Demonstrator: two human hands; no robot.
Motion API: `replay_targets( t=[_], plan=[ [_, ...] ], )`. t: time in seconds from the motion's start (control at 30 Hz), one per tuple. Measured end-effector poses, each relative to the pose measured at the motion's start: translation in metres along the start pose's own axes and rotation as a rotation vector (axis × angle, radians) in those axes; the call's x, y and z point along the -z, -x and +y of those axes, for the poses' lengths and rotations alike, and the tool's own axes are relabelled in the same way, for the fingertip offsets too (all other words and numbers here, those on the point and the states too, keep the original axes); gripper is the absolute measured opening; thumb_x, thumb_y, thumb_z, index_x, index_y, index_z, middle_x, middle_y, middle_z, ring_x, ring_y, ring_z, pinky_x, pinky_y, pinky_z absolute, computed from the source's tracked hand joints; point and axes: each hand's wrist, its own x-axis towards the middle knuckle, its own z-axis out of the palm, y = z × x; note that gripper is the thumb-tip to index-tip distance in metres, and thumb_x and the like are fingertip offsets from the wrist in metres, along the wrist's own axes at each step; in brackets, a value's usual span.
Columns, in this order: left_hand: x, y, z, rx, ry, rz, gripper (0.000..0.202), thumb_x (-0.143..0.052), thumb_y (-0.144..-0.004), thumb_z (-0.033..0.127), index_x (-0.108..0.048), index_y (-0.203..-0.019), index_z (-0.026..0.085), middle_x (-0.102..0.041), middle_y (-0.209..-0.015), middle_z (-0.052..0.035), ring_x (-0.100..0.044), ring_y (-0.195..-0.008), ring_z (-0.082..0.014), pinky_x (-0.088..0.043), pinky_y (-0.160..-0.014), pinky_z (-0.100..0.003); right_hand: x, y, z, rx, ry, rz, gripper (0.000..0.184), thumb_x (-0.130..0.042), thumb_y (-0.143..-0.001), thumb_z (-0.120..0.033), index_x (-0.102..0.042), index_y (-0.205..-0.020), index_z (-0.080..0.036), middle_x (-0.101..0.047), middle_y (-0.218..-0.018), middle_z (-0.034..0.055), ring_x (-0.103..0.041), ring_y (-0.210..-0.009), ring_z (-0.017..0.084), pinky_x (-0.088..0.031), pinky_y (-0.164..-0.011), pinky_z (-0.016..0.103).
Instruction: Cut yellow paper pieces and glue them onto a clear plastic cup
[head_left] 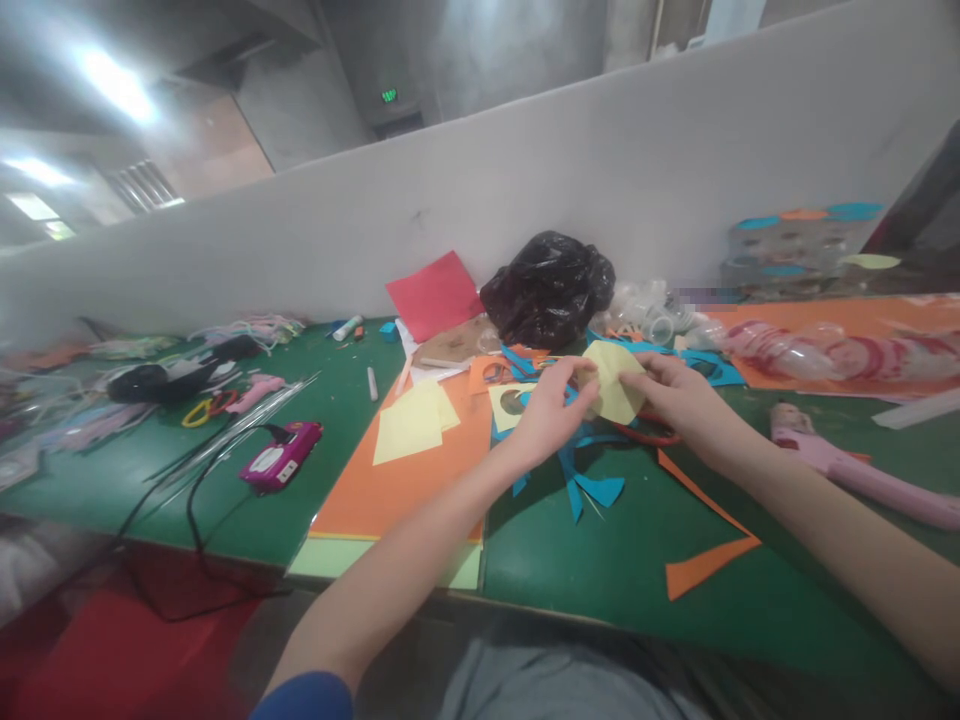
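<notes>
Both my hands hold a pale yellow paper cut-out (611,385) above the green table (585,560). My left hand (551,410) pinches its left edge with thumb and fingers closed. On the other side, my right hand (675,400) grips the right edge, fingers curled. Blue paper scraps (592,490) and red-handled scissors (652,433) lie right below the hands. A yellow sheet with a round hole (511,403) sits just left of my left hand.
Orange sheet (405,480) with yellow squares (412,420) lies left of centre. Magenta glue gun (281,455) with black cable is further left, a pink glue gun (847,465) at right. Black plastic bag (547,285), red paper (435,293) and clear cups (652,315) stand against the white partition. Orange strip (705,555) lies near the front edge.
</notes>
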Motion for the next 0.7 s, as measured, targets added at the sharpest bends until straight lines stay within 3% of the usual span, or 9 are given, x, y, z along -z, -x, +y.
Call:
replay_targets(
  t=[0.2, 0.43, 0.7],
  plan=[
    [-0.0012, -0.0038, -0.005, 0.141, 0.235, 0.047, 0.028, -0.062, -0.087, 0.028, -0.052, -0.111, 0.022, -0.059, -0.105, -0.0043, -0.057, -0.097, -0.017, -0.048, -0.078, -0.027, -0.0008, 0.0054, -0.0041, 0.093, 0.095, -0.029, 0.037, -0.073, -0.077, -0.044, -0.068, -0.105, -0.021, -0.072, -0.09, 0.0043, -0.068, -0.084, 0.022, -0.057, -0.073, 0.032],
    [-0.0021, -0.0045, -0.0031, 0.173, 0.261, 0.035, 0.03, -0.061, -0.084, 0.019, -0.051, -0.112, 0.022, -0.059, -0.107, -0.0037, -0.057, -0.088, -0.0145, -0.048, -0.073, -0.025, -0.002, 0.0045, -0.0028, 0.137, 0.104, -0.061, 0.048, -0.078, -0.071, -0.056, -0.07, -0.101, -0.02, -0.073, -0.093, 0.0058, -0.067, -0.084, 0.023, -0.058, -0.074, 0.033],
    [-0.0033, -0.0044, -0.0054, 0.208, 0.305, 0.064, 0.03, -0.059, -0.083, 0.017, -0.051, -0.111, 0.021, -0.061, -0.108, -0.0046, -0.059, -0.089, -0.0149, -0.049, -0.071, -0.025, -0.0042, 0.0082, -0.0035, 0.122, 0.096, -0.068, 0.038, -0.076, -0.072, -0.047, -0.068, -0.097, -0.02, -0.072, -0.096, 0.0061, -0.068, -0.085, 0.023, -0.058, -0.073, 0.032]
  ],
)
